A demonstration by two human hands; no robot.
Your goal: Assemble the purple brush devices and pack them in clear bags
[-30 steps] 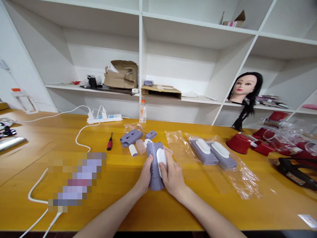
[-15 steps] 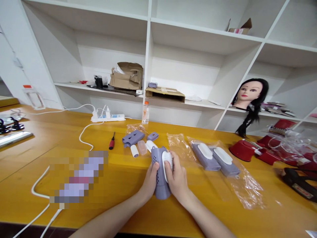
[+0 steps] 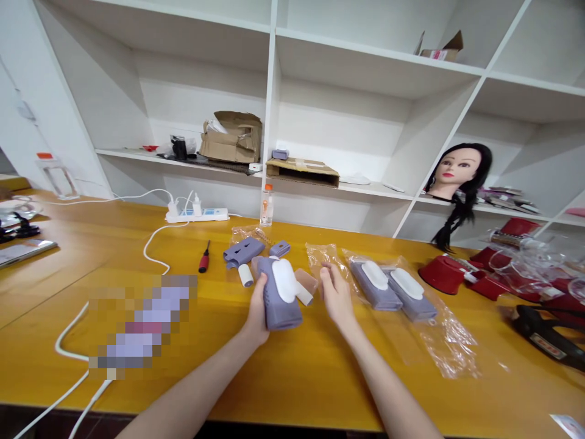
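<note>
My left hand (image 3: 256,308) is wrapped round a purple plastic case (image 3: 282,314), thumb on its near side and the other fingers mostly hidden behind it. A smooth white oval brush (image 3: 284,279) lies on the case's upper face, its bristles out of sight. A small pale piece (image 3: 303,295) shows at the case's right edge; what it is I cannot tell. My right hand (image 3: 337,294) is apart from the case, to its right, fingers loosely curled with nothing visible in them. Behind lie a purple shell (image 3: 244,251), a small purple part (image 3: 280,249) and a white cylinder (image 3: 245,275).
Two similar purple cases (image 3: 375,291) with white ovals lie on clear plastic bags at right. A red screwdriver (image 3: 204,261), a power strip (image 3: 197,215) and a bottle (image 3: 267,207) are farther back. Red appliances (image 3: 442,274) crowd the far right. White cables run along the left.
My right hand has let go of the brush and moved right. The case, in my left hand, has shifted up-left and turned; the brush's bristles no longer show.
</note>
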